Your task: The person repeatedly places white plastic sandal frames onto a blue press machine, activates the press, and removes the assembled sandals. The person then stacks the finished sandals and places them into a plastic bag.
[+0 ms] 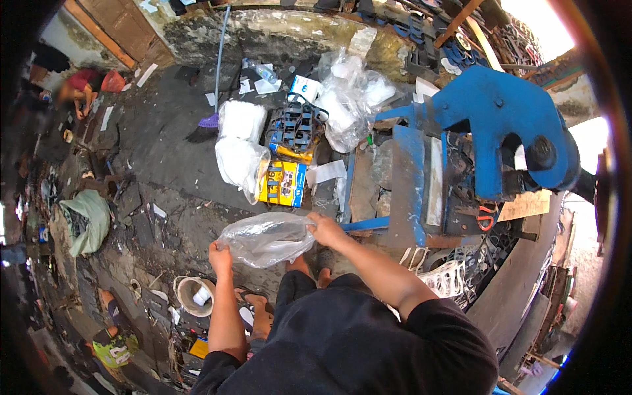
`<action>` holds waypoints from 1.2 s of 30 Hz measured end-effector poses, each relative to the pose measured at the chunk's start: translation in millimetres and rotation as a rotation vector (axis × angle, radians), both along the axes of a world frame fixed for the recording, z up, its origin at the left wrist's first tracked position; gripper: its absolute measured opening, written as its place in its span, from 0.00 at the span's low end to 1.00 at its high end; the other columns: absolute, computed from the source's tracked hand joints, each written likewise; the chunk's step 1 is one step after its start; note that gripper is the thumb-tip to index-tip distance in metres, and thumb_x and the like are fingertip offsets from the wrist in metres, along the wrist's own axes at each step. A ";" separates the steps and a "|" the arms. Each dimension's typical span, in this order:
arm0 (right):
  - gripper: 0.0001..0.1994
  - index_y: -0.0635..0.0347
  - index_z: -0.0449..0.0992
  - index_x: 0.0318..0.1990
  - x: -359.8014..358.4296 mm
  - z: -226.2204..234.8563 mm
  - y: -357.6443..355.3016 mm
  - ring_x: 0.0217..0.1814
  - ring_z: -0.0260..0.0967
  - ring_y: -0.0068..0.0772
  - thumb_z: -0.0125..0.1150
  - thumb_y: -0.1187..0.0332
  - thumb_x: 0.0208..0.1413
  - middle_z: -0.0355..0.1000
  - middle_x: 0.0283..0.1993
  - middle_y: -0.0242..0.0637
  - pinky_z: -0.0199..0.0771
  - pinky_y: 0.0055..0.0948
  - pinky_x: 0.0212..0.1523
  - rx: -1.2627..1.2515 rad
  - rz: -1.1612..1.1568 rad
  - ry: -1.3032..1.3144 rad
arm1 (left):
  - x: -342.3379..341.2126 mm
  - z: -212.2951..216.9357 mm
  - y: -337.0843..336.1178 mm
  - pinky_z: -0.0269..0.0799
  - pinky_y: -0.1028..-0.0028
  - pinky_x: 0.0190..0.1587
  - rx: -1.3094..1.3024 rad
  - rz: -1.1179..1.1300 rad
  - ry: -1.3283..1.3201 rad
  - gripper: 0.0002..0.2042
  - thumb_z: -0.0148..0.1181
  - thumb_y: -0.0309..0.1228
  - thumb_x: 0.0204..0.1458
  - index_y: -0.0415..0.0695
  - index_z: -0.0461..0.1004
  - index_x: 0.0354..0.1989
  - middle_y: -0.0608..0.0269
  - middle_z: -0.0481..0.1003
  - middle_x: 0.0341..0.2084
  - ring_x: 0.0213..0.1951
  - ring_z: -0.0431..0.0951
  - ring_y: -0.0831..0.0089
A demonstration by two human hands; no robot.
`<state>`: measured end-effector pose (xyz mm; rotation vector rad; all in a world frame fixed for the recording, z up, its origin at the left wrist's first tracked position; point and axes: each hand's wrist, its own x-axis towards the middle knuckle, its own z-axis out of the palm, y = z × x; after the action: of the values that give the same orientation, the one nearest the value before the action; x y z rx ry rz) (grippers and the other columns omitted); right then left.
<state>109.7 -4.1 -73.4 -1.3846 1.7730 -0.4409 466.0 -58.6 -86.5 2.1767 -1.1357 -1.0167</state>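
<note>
The plastic bag (266, 238) is thin, clear, glossy film, creased. The press machine (490, 135) is painted blue metal, matt and scuffed. The concrete floor (164, 145) is dark, rough and stained. The packed bags (240, 141) are white translucent plastic.

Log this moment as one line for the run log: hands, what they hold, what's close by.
left hand: grips clear plastic bag | right hand: grips same bag | blue press machine: right | yellow box: ahead on floor

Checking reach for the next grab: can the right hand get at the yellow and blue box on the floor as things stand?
Probably not right away. The right hand and the left hand both hold the clear plastic bag, so its grip is taken. The yellow and blue box lies uncovered just ahead, so the path looks free once the hand lets go.
</note>
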 end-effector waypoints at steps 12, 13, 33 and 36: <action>0.22 0.65 0.70 0.53 69.3 -55.5 -96.0 0.53 0.71 0.60 0.59 0.60 0.56 0.74 0.49 0.59 0.70 0.49 0.54 0.410 0.206 -0.015 | 79.7 -65.6 -124.2 0.72 0.58 0.50 0.232 -0.327 -0.458 0.15 0.57 0.29 0.47 0.44 0.81 0.44 0.42 0.79 0.38 0.45 0.79 0.48; 0.23 0.64 0.70 0.54 68.0 -45.7 -103.2 0.53 0.71 0.59 0.60 0.60 0.56 0.74 0.49 0.58 0.70 0.48 0.54 0.398 0.169 -0.024 | 85.8 -73.5 -130.0 0.72 0.59 0.50 0.260 -0.329 -0.458 0.16 0.57 0.29 0.47 0.44 0.80 0.45 0.43 0.79 0.39 0.45 0.79 0.48; 0.29 0.64 0.71 0.55 -277.4 -135.9 -299.6 0.57 0.70 0.52 0.69 0.59 0.47 0.72 0.53 0.58 0.69 0.40 0.58 0.208 -0.983 0.031 | -141.9 -90.9 -240.6 0.73 0.66 0.50 0.191 -0.623 -0.102 0.19 0.64 0.31 0.53 0.41 0.75 0.53 0.50 0.78 0.46 0.47 0.79 0.61; 0.35 0.64 0.67 0.59 -335.7 -175.0 -348.1 0.64 0.62 0.56 0.72 0.58 0.43 0.63 0.63 0.62 0.65 0.42 0.62 0.198 -1.061 0.158 | -232.0 -76.1 -283.8 0.74 0.67 0.47 0.134 -0.677 -0.113 0.17 0.63 0.29 0.53 0.41 0.74 0.52 0.51 0.78 0.45 0.46 0.79 0.62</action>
<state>-226.0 -352.1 -248.4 -0.2419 2.5090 -0.6760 234.0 -342.4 -162.7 1.9944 -1.9843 -1.2722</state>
